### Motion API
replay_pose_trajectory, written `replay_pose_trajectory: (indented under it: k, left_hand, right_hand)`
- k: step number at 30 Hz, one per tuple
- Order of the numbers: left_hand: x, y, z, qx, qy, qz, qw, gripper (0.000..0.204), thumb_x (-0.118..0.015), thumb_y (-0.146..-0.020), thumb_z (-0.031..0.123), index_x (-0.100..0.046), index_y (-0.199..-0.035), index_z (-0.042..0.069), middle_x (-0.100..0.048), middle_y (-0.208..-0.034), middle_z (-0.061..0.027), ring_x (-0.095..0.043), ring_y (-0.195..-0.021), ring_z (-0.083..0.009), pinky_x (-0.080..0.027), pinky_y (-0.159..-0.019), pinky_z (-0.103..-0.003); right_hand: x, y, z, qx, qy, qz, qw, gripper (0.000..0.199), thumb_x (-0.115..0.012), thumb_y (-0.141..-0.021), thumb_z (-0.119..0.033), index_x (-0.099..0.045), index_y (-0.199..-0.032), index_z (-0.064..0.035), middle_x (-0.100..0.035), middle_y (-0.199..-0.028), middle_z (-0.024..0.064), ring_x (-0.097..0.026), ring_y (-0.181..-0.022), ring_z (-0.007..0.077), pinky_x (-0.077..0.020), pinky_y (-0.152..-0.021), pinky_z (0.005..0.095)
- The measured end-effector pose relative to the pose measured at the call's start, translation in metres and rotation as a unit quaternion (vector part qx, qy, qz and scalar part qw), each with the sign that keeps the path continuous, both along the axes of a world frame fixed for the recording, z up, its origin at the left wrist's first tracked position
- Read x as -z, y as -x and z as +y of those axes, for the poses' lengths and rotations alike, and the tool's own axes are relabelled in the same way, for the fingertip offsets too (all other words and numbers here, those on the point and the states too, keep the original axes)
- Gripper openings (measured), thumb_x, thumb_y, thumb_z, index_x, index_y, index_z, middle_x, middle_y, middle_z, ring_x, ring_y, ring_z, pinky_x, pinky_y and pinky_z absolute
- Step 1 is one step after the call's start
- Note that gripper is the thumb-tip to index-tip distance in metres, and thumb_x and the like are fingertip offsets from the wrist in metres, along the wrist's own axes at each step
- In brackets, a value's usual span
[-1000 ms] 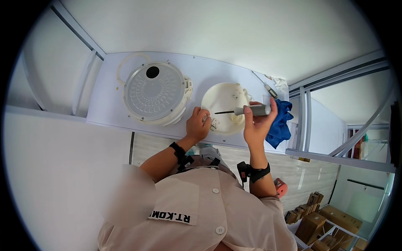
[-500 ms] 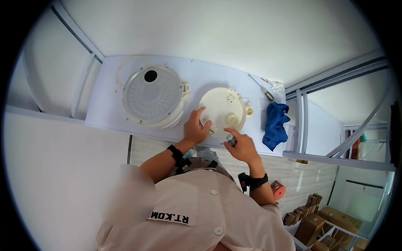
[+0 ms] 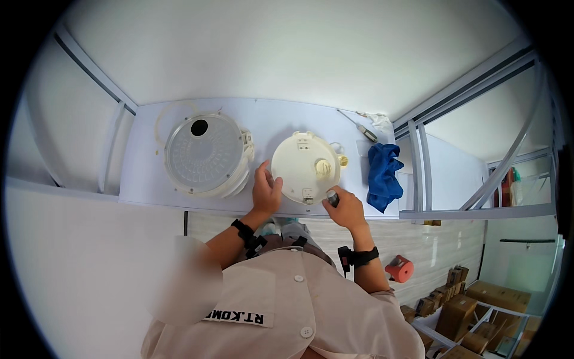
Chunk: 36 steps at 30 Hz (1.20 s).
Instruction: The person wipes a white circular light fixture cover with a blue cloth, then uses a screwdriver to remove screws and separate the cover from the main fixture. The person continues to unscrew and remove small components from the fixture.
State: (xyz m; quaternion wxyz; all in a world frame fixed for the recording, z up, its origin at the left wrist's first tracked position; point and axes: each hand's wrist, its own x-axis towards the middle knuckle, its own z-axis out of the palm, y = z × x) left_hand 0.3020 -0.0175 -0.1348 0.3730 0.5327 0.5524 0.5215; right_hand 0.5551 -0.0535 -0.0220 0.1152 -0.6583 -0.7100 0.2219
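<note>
A round cream-white plastic cover (image 3: 293,170) lies on the table in front of me, with a small fitting at its far edge and another at its near edge. On its right half sits a raised round cap (image 3: 323,168). My left hand (image 3: 266,190) is open at the cover's left edge, fingers stretched along the rim and thumb apart. In my right hand (image 3: 347,210), closed at the near right of the rim, is a short grey cylinder (image 3: 332,198); the fist hides the rest of it, so I cannot tell its kind.
Left on the white table (image 3: 140,185) stands a round white appliance body (image 3: 206,155) with a translucent disc on top. To the right are a blue cloth (image 3: 384,179) and a screwdriver (image 3: 366,133). A metal frame (image 3: 418,161) rises beside them. A red roll (image 3: 401,269) and cardboard boxes (image 3: 457,317) are below.
The cover has turned counterclockwise, bringing its near fitting toward my right hand. My left hand has slid outward from over the cover to its edge. The view has shifted a little.
</note>
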Motion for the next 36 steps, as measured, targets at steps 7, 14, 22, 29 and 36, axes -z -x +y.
replay_pose_trajectory:
  k: [7,14,22,29,36]
  left_hand:
    - [-0.004,0.000,0.001,-0.006,-0.039,0.042,0.998,0.058,-0.062,-0.099,0.017,-0.045,-0.150,-0.004,-0.052,-0.119,-0.0152,-0.053,-0.079,-0.0194,-0.048,-0.076,-0.034]
    - [-0.013,-0.003,0.001,-0.010,-0.048,0.042,0.998,0.063,-0.062,-0.099,0.016,-0.042,-0.156,-0.002,-0.054,-0.138,-0.0197,-0.059,-0.086,-0.0218,-0.052,-0.081,-0.035]
    - [-0.016,-0.002,-0.001,0.010,-0.021,0.034,0.999,0.051,-0.068,-0.094,0.011,-0.051,-0.141,-0.001,-0.057,-0.130,-0.0169,-0.060,-0.087,-0.0210,-0.052,-0.078,-0.035]
    - [0.005,-0.004,0.000,-0.032,-0.057,0.013,0.998,0.049,-0.068,-0.093,0.010,-0.048,-0.136,-0.002,-0.054,-0.126,-0.0171,-0.055,-0.082,-0.0207,-0.050,-0.077,-0.034]
    - [-0.007,-0.001,0.000,0.011,-0.029,0.048,0.998,0.065,-0.068,-0.095,0.018,-0.046,-0.153,-0.001,-0.051,-0.145,-0.0184,-0.061,-0.088,-0.0231,-0.054,-0.081,-0.035]
  right_hand:
    - [0.015,-0.021,0.005,0.112,-0.099,0.067,0.987,0.048,-0.076,-0.090,-0.029,-0.066,-0.135,-0.0167,-0.075,-0.113,0.0201,-0.073,-0.098,0.0414,-0.0587,-0.081,0.0480]
    - [-0.008,0.004,-0.014,0.046,-0.027,0.097,0.994,0.046,-0.078,-0.091,-0.027,-0.067,-0.134,-0.0143,-0.070,-0.070,0.0135,-0.071,-0.068,0.0390,-0.0561,-0.068,0.0445]
    - [-0.006,0.013,-0.021,-0.060,0.050,0.040,0.996,0.037,-0.077,-0.089,-0.031,-0.069,-0.122,-0.0168,-0.075,-0.085,0.0130,-0.073,-0.086,0.0400,-0.0582,-0.076,0.0496]
    - [0.003,-0.008,-0.008,0.046,-0.027,0.011,0.999,0.038,-0.078,-0.089,-0.031,-0.068,-0.122,-0.0137,-0.075,-0.099,0.0123,-0.073,-0.089,0.0378,-0.0574,-0.074,0.0486]
    - [0.011,-0.010,-0.006,0.112,-0.147,0.042,0.982,0.044,-0.078,-0.090,-0.031,-0.065,-0.129,-0.0153,-0.073,-0.105,0.0136,-0.072,-0.092,0.0386,-0.0576,-0.075,0.0487]
